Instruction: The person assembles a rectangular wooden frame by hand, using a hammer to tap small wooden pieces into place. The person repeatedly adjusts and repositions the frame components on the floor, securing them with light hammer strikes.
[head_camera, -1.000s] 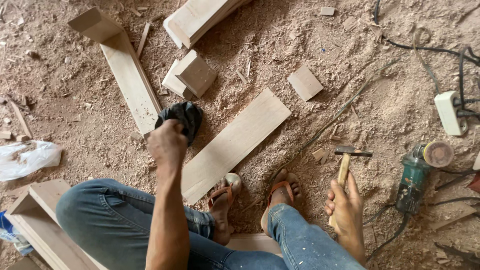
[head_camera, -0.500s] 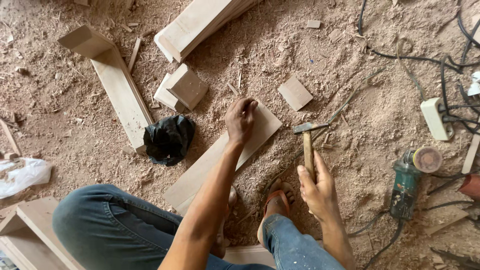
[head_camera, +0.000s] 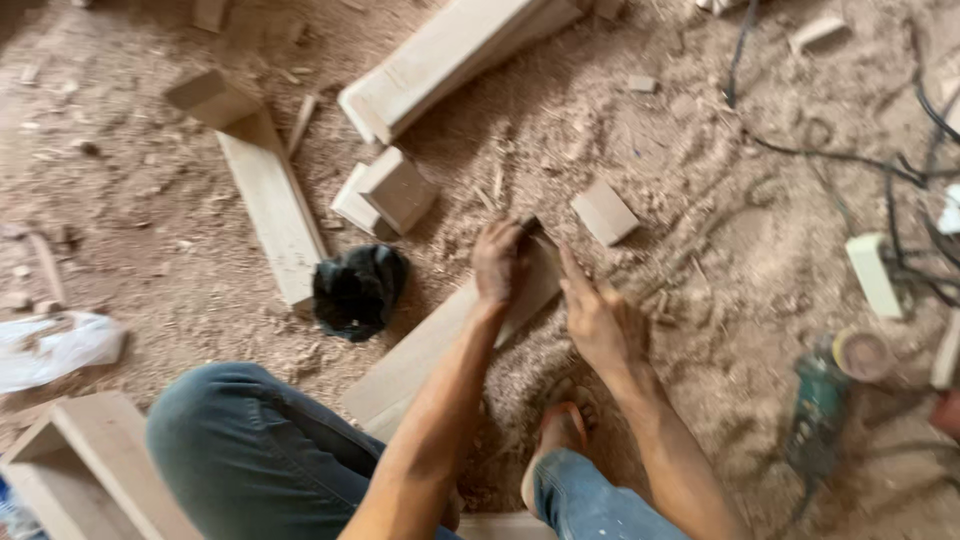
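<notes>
The floor (head_camera: 700, 300) is bare ground thick with sawdust and wood chips, strewn with offcuts and dark cables that run along the right side.

A person sits low on it, knees in blue jeans, one sandalled foot (head_camera: 562, 425) showing between the arms. Both hands meet at the far end of a flat wooden plank (head_camera: 430, 350) that lies aslant on the sawdust, running from near the knees up toward the middle of the view. The left hand (head_camera: 500, 262) lies on the plank's far end, fingers curled down onto the wood; something small and dark shows at its fingertips, too blurred to tell what, and whether the fingers are closed on it cannot be told. The right hand (head_camera: 597, 318) is just beside it at the plank's right edge, fingers stretched out and apart, forefinger pointing up toward the corner, holding nothing.

Just left of the plank lies a crumpled black cloth (head_camera: 358, 290). Beyond it a long board (head_camera: 270, 200) lies on the ground with a block at its top end. Above the hands lie two small blocks (head_camera: 385, 192) leaning together, a square offcut (head_camera: 604, 212) to the right, and a thick stack of boards (head_camera: 450, 55) farther back. At the far right rests a green power tool (head_camera: 820, 395). A white rag (head_camera: 55, 345) lies at the left edge, and an open wooden frame (head_camera: 80, 460) sits in the lower left corner.
</notes>
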